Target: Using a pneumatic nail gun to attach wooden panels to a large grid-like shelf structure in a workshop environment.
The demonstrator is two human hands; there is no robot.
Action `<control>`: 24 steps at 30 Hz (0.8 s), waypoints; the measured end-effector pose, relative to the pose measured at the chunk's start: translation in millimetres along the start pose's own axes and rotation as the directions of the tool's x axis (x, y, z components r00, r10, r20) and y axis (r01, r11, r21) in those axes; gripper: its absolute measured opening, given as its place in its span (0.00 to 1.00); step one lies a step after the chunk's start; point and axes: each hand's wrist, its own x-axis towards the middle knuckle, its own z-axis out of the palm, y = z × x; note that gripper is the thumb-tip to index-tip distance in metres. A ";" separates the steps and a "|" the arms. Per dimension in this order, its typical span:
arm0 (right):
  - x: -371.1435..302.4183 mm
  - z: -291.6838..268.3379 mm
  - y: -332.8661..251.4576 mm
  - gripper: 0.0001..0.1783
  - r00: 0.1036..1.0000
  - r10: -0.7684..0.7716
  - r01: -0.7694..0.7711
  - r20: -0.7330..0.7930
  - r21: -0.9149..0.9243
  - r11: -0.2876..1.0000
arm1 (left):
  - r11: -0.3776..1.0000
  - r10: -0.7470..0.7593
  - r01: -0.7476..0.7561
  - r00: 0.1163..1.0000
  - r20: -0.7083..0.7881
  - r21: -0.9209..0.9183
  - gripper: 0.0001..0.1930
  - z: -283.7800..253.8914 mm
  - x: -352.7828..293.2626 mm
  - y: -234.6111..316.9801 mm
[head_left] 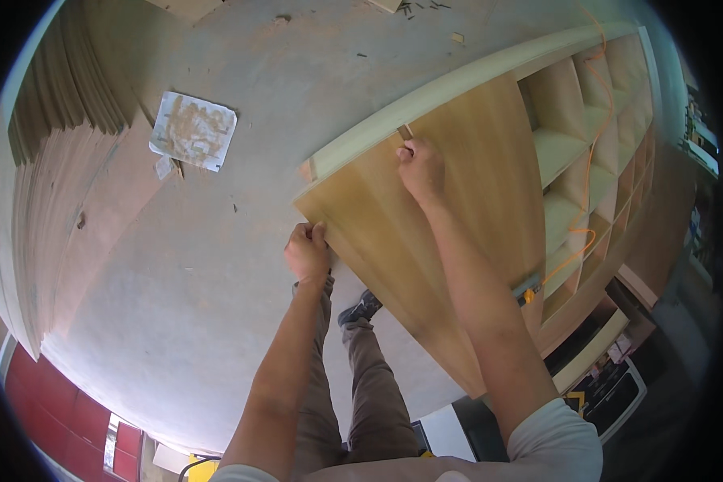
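A light-brown wooden panel (377, 233) lies over part of a large pale cabinet frame with open compartments (562, 153). At the panel's left edge, close to its corner, my left hand (307, 253) is closed with thumb and fingertips pinching that edge. My right hand (422, 170) rests in a fist at the panel's far edge, beside the cabinet's pale side board (450, 88). A small brown end sticks out past its fingers there; its kind cannot be made out.
An orange cord (592, 161) trails across the compartments to a tool with an orange part (527, 294) by the panel. A dusty white sheet (193, 130) lies on the floor at the left, near stacked thin boards (64, 80). My shoe (360, 308) is beneath the panel's edge.
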 end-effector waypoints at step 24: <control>11.8 3.2 6.4 0.03 1.000 0.028 -0.028 -0.005 0.071 0.997 | 0.994 -0.070 0.068 0.997 0.019 0.091 0.16 -2.3 3.1 7.6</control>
